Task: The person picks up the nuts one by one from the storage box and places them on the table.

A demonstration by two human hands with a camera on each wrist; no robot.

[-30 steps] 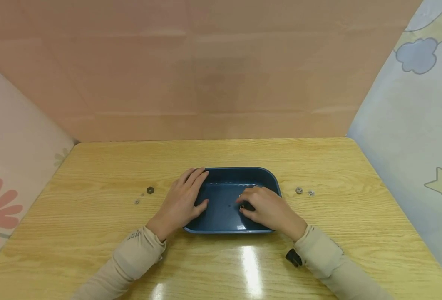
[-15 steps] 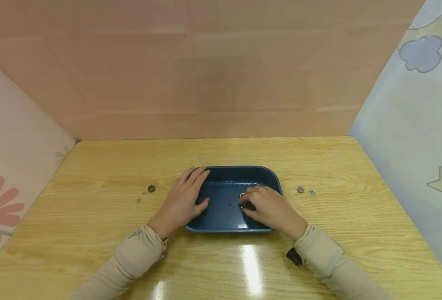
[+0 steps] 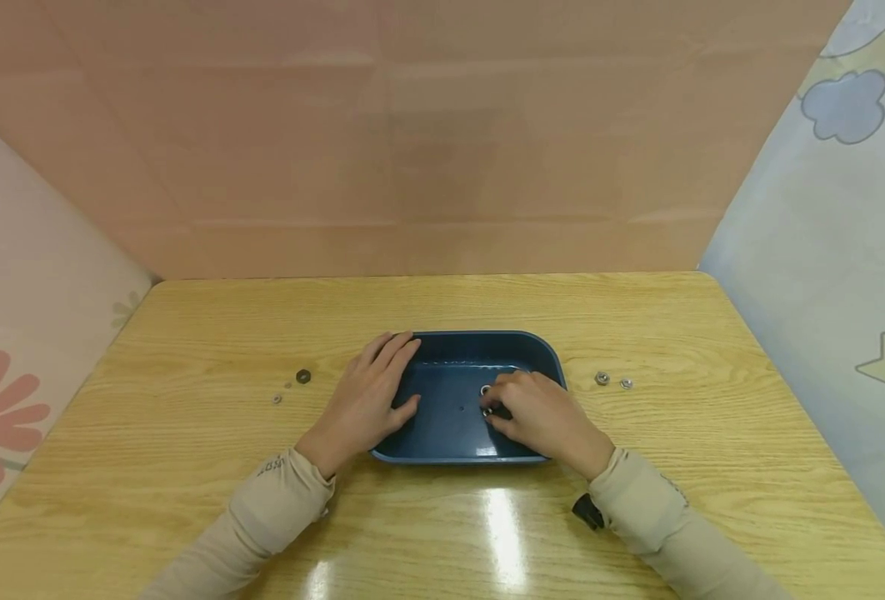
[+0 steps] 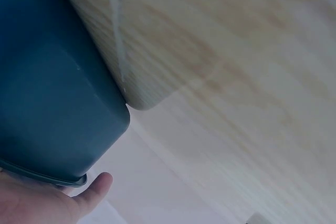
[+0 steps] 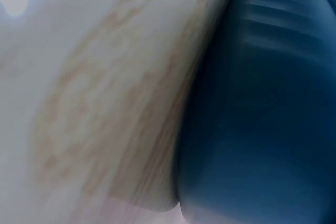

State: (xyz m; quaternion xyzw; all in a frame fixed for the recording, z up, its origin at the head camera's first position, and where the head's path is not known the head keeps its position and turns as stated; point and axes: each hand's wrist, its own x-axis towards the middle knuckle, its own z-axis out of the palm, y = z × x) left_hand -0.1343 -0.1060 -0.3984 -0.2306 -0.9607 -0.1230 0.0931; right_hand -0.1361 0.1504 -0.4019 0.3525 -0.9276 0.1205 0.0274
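A deep blue plastic tray [image 3: 442,429] sits on the wooden table. My left hand [image 3: 363,398] rests over its left rim, fingers lying fairly straight along the edge and thumb over the inside. Part of that hand [image 4: 42,203] shows by the rim in the left wrist view. My right hand [image 3: 536,410] reaches inside the tray's right half, fingers curled, thumb and fingertips pinching what looks like a small metal nut [image 3: 487,412]. A silvery ring-shaped piece [image 3: 485,390] lies beside the fingertips. The right wrist view shows the tray's outer wall [image 5: 257,129] but no hand.
Left of the tray lie a dark hex nut [image 3: 303,377], a small silvery nut [image 3: 277,399] and a tiny piece [image 3: 288,386]. Two metal nuts, one larger [image 3: 602,378] and one smaller [image 3: 627,384], lie to its right. Walls enclose the table's back and sides.
The ring-shaped piece by the right fingertips shows more plainly now as that hand has shifted slightly. My left hand keeps its place on the rim.
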